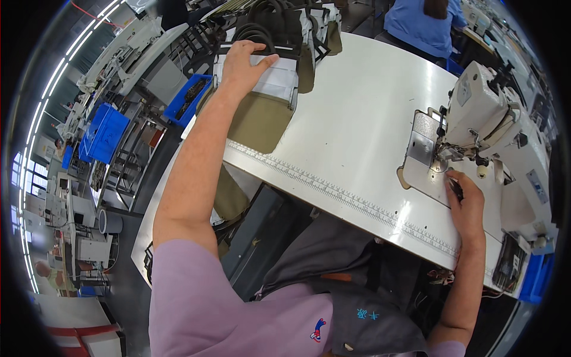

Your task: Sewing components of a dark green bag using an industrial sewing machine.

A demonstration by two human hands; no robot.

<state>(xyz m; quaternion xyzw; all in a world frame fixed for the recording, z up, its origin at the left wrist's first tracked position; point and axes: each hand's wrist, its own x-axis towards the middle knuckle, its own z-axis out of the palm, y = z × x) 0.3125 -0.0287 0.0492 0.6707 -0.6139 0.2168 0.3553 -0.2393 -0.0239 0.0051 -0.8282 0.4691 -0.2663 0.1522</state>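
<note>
At the upper left of the tabletop, my left hand (242, 70) rests with bent, parted fingers on an olive fabric piece (259, 128) with a white panel (277, 77) and a dark top strip, just below looped black straps (256, 34). My right hand (467, 202) is closed around a small dark tool (455, 188), apparently thread snips, at the metal plate (423, 159) of a white sewing machine (473, 107), just below its needle area.
More bag pieces (309, 47) lie at the back; others (229, 193) sit below the table's ruled edge (315, 181). Blue bins (107, 134) and machine benches stand left, another blue bin (535, 279) at lower right. A co-worker in blue (416, 33) sits beyond the table.
</note>
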